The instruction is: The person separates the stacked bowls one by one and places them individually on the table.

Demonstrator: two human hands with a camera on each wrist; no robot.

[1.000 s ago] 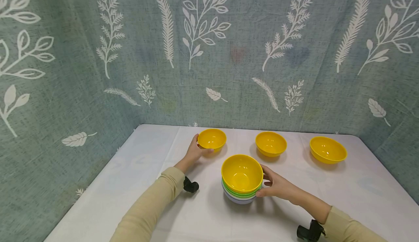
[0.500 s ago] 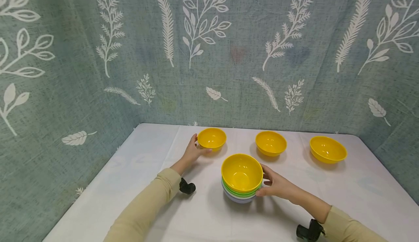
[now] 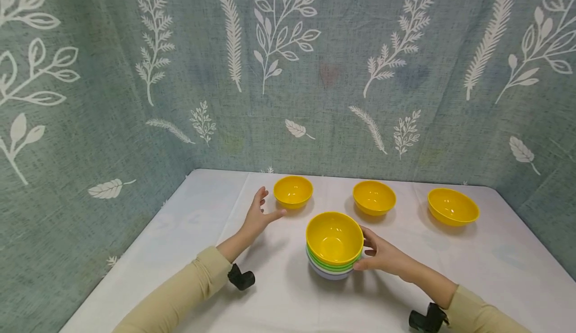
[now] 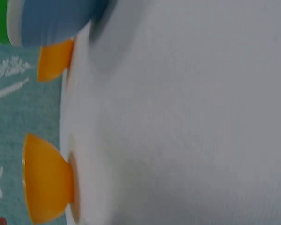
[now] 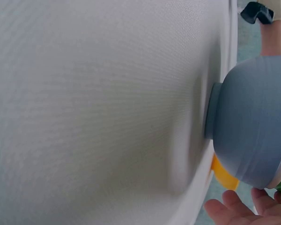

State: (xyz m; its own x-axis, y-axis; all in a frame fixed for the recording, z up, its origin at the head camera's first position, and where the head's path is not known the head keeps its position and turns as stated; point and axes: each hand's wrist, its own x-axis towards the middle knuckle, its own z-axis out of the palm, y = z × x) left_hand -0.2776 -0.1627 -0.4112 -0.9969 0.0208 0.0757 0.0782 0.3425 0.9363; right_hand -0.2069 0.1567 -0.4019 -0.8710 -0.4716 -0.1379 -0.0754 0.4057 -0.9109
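A stack of bowls (image 3: 334,243) stands on the table, a yellow one on top with green, white and grey-blue ones below it. My right hand (image 3: 382,254) rests against its right side, thumb towards me and fingers relaxed, not wrapped round it. In the right wrist view, the fingertips (image 5: 260,194) are at the stack's side. My left hand (image 3: 256,218), fingers spread and holding nothing, is just left of a single yellow bowl (image 3: 293,193), with a gap between them. That bowl appears orange-yellow in the left wrist view, standing upright on its foot.
Two more yellow bowls stand along the back, one in the middle (image 3: 374,199) and one at the right (image 3: 452,208). White cloth covers the table (image 3: 270,298). A patterned grey-green curtain (image 3: 333,138) hangs behind and at both sides.
My left hand has come away from the leftmost yellow bowl, moving left and towards me with its fingers spreading. The bowl stays in place. My right hand and the stack have not moved.
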